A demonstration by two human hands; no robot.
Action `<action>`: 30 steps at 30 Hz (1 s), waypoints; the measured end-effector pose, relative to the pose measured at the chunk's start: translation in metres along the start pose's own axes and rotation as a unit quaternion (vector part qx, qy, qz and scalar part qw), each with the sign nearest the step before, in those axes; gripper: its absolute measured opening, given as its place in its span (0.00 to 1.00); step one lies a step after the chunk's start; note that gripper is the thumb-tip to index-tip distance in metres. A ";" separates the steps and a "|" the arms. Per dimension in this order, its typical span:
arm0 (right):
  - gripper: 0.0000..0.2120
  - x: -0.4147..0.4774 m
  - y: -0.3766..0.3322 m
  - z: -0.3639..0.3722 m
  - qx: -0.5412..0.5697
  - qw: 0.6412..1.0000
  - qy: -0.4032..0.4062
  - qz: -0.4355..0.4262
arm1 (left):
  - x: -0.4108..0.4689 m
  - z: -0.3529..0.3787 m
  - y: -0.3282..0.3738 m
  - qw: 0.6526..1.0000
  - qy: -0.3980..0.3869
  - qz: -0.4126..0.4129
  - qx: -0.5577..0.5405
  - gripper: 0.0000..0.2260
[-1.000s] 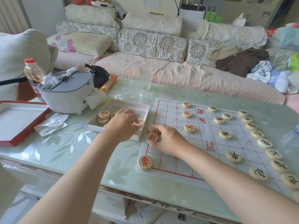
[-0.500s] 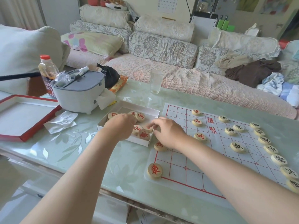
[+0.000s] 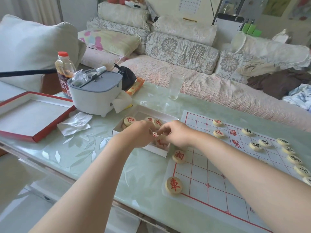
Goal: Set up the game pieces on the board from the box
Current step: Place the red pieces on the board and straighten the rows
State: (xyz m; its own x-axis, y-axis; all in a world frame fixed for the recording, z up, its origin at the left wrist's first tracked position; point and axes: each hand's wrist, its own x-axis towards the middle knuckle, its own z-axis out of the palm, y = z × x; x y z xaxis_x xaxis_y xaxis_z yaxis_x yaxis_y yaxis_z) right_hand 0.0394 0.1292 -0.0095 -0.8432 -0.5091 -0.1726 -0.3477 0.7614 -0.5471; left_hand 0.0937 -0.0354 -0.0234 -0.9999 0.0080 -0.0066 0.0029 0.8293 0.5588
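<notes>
Head view: both hands reach into the white box [image 3: 156, 150], which lies on the glass table [image 3: 94, 153] touching the board's [image 3: 218, 185] left edge. Left hand [image 3: 138, 134] curls down over the red pieces [image 3: 129, 120] inside, fingertips hidden; I cannot tell whether it holds one. Right hand [image 3: 177, 133] bends its fingers over a red piece [image 3: 161, 142] by the near wall; I cannot tell its grip either. Two red pieces [image 3: 174, 185] sit on the board's near-left edge, with black pieces [image 3: 255, 146] along the far right.
</notes>
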 end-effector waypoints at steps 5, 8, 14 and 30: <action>0.10 0.002 -0.006 -0.003 0.262 0.964 0.023 0.039 | 0.006 0.000 0.007 0.995 0.041 -0.024 -0.082 0.09; 0.12 0.008 -0.007 0.004 0.268 0.962 0.042 0.040 | 0.008 -0.005 0.000 0.991 0.083 -0.071 -0.075 0.09; 0.10 0.010 -0.008 0.018 -0.171 0.984 0.047 -0.033 | 0.006 -0.011 -0.013 0.975 0.131 -0.132 -0.122 0.12; 0.09 0.044 0.058 -0.048 -0.013 0.984 0.176 -0.002 | 0.047 0.003 0.021 0.940 0.176 -0.153 -0.248 0.04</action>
State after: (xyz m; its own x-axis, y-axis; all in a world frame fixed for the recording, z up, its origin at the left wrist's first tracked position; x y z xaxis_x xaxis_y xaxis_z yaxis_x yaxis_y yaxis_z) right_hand -0.0373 0.1706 -0.0093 -0.9297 -0.3457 0.1271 -0.3588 0.7720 -0.5247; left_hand 0.0468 -0.0157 -0.0141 -0.8949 -0.4462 -0.0041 -0.2030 0.3987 0.8943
